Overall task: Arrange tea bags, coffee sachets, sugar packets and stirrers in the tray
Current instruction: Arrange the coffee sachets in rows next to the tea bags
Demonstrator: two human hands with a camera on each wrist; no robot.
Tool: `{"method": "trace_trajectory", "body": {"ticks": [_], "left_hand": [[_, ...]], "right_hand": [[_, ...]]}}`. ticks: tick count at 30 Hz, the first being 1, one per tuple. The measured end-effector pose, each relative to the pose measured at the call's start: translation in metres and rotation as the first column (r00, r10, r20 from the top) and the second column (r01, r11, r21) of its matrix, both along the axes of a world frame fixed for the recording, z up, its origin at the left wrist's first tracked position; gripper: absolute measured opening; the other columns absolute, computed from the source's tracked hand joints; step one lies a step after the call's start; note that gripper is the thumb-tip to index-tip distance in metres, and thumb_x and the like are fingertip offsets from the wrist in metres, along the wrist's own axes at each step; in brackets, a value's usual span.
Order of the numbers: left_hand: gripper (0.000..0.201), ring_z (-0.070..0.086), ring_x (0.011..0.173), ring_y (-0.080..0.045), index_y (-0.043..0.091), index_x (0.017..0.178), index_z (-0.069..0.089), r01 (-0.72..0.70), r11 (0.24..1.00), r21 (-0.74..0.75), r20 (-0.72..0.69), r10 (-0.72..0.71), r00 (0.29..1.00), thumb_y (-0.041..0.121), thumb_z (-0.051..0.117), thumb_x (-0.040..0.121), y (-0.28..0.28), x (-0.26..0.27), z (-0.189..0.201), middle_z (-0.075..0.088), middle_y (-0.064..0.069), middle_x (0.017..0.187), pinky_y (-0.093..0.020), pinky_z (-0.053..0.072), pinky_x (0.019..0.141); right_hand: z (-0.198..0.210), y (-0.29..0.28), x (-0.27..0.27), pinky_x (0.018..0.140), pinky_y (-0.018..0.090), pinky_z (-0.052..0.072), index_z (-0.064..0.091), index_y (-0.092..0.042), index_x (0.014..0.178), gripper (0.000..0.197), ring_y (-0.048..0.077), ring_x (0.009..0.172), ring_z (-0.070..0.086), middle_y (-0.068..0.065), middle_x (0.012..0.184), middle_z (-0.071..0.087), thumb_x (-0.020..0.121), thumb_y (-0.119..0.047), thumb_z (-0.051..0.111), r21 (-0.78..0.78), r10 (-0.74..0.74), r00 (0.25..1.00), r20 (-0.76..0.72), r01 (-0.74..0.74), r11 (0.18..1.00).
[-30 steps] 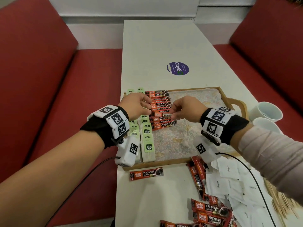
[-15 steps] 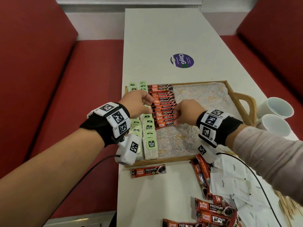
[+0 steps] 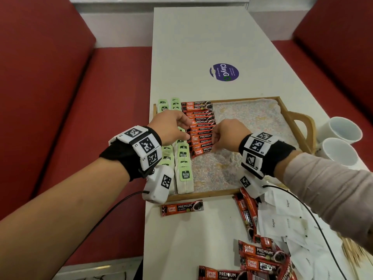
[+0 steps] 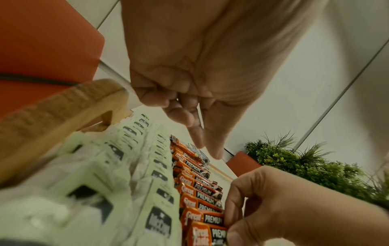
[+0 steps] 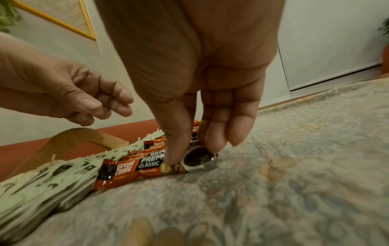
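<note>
My left grip (image 3: 171,126) hangs over the tray (image 3: 222,192) at its left side, above the seam between the tea bags (image 3: 183,158) and the coffee row (image 3: 201,128). A second ago its fingers were bunched at the left ends of the sachets; now the right wrist view shows them lifted, loosely curled and holding nothing.

The tea bags fill two columns along the tray's left edge, and the coffee row stands just to their right, running from the tray's far rim towards its middle.

The change that matters is at the near end of that row. A second ago the last coffee sachet (image 3: 202,150) lay skewed and a little apart from the others. Now it is tucked against them, only slightly tilted. My right grip (image 3: 228,134) pinches its cup-printed end, thumb on top and fingers behind, pressing it down onto the tray's lining (image 3: 252,122).

I take this sachet as nearly placed, needing only a small straightening before I let go.

The right half of the tray shows only bare lining. Outside it, one loose sachet (image 3: 181,208) lies just beyond the near rim, and more spare sachets (image 3: 260,253), the sugar packets (image 3: 282,219) and the stirrers (image 3: 355,253) wait on the surface further out to the right. So coffee is partway done, and sugar and stirrers are not yet begun.
</note>
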State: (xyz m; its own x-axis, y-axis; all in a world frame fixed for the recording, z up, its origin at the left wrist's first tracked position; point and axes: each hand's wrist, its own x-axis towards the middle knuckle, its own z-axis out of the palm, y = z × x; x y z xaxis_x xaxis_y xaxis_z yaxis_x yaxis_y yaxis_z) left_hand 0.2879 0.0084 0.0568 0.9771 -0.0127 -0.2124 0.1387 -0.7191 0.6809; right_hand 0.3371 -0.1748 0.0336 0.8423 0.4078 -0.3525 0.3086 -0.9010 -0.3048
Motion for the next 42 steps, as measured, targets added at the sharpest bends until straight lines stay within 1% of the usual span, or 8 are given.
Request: {"method": "trace_trajectory", "body": {"ticks": [8, 12, 17, 25, 29, 33, 37, 42], "left_hand": [[0.03, 0.05, 0.051, 0.019, 0.018, 0.102, 0.065, -0.01, 0.999, -0.043, 0.057, 0.012, 0.998, 0.017, 0.079, 0.075, -0.016, -0.027, 0.003, 0.066, 0.009, 0.093, 0.003, 0.035, 0.054], [0.024, 0.058, 0.076, 0.003, 0.019, 0.097, 0.066, -0.017, 0.998, -0.066, 0.065, 0.021, 0.998, 0.018, 0.078, 0.076, -0.033, -0.052, 0.001, 0.067, 0.008, 0.089, 0.008, 0.032, 0.061], [0.016, 0.057, 0.071, -0.001, 0.023, 0.093, 0.064, 0.026, 0.99, -0.14, 0.034, -0.022, 0.999, 0.017, 0.073, 0.081, -0.06, -0.083, -0.002, 0.062, 0.012, 0.079, -0.008, 0.043, 0.063], [0.013, 0.064, 0.075, -0.011, 0.024, 0.091, 0.065, 0.147, 0.974, -0.171, -0.044, -0.156, 0.987, 0.018, 0.071, 0.081, -0.112, -0.117, -0.009, 0.068, 0.004, 0.085, -0.028, 0.056, 0.072], [0.011, 0.06, 0.081, -0.011, 0.021, 0.089, 0.062, 0.257, 0.962, -0.087, -0.068, -0.263, 0.962, 0.013, 0.067, 0.083, -0.13, -0.122, -0.015, 0.067, 0.001, 0.09, -0.021, 0.046, 0.075], [0.011, 0.056, 0.08, -0.009, 0.021, 0.089, 0.061, 0.366, 0.931, -0.015, -0.145, -0.364, 0.92, 0.016, 0.067, 0.082, -0.141, -0.13, -0.022, 0.061, 0.009, 0.083, -0.012, 0.04, 0.066], [0.036, 0.058, 0.092, -0.011, 0.021, 0.108, 0.059, 0.493, 0.867, 0.072, -0.233, -0.466, 0.854, 0.038, 0.073, 0.079, -0.144, -0.141, -0.029, 0.064, 0.006, 0.104, -0.024, 0.046, 0.08], [0.078, 0.054, 0.111, -0.017, 0.018, 0.131, 0.047, 0.604, 0.783, 0.146, -0.295, -0.549, 0.782, 0.05, 0.078, 0.068, -0.144, -0.161, -0.034, 0.055, 0.001, 0.127, -0.029, 0.044, 0.092]], "right_hand": [[0.023, -0.009, -0.018, 0.051, 0.02, 0.032, 0.068, -0.012, 0.085, 0.018, 0.012, 0.068, 0.052, -0.009, 0.067, 0.054, 0.075, -0.023, 0.077, 0.089, -0.007, 0.997, 0.079, 0.0, 0.996], [0.038, -0.023, -0.04, 0.053, 0.02, 0.034, 0.068, -0.014, 0.084, 0.017, 0.009, 0.064, 0.051, -0.011, 0.066, 0.054, 0.075, -0.027, 0.077, 0.156, -0.017, 0.994, 0.104, 0.001, 0.988], [0.048, -0.046, -0.076, 0.054, 0.022, 0.036, 0.068, -0.016, 0.084, 0.018, 0.008, 0.062, 0.051, -0.008, 0.067, 0.057, 0.076, -0.03, 0.077, 0.21, -0.034, 0.994, 0.106, 0.011, 0.978], [0.04, -0.081, -0.127, 0.054, 0.02, 0.038, 0.064, -0.025, 0.08, 0.01, 0.008, 0.065, 0.055, -0.012, 0.069, 0.056, 0.077, -0.026, 0.074, 0.235, -0.098, 0.993, 0.071, 0.079, 0.969], [0.031, -0.097, -0.146, 0.057, 0.021, 0.039, 0.063, -0.027, 0.081, 0.01, 0.009, 0.069, 0.055, -0.014, 0.069, 0.054, 0.078, -0.022, 0.072, 0.205, -0.139, 0.99, 0.029, 0.13, 0.97], [0.029, -0.112, -0.165, 0.055, 0.018, 0.036, 0.065, -0.021, 0.094, 0.018, 0.01, 0.071, 0.051, -0.013, 0.07, 0.052, 0.078, -0.013, 0.071, 0.099, -0.105, 0.994, -0.004, 0.105, 0.989], [0.033, -0.128, -0.19, 0.063, 0.02, 0.041, 0.061, -0.024, 0.107, 0.038, 0.011, 0.079, 0.052, -0.007, 0.088, 0.06, 0.074, -0.01, 0.074, -0.062, -0.056, 0.993, -0.108, 0.05, 0.997], [0.022, -0.134, -0.233, 0.087, 0.034, 0.049, 0.04, -0.03, 0.131, 0.086, 0.016, 0.101, 0.054, -0.004, 0.115, 0.055, 0.059, -0.029, 0.086, -0.265, -0.042, 0.981, -0.189, -0.01, 0.964]]}}
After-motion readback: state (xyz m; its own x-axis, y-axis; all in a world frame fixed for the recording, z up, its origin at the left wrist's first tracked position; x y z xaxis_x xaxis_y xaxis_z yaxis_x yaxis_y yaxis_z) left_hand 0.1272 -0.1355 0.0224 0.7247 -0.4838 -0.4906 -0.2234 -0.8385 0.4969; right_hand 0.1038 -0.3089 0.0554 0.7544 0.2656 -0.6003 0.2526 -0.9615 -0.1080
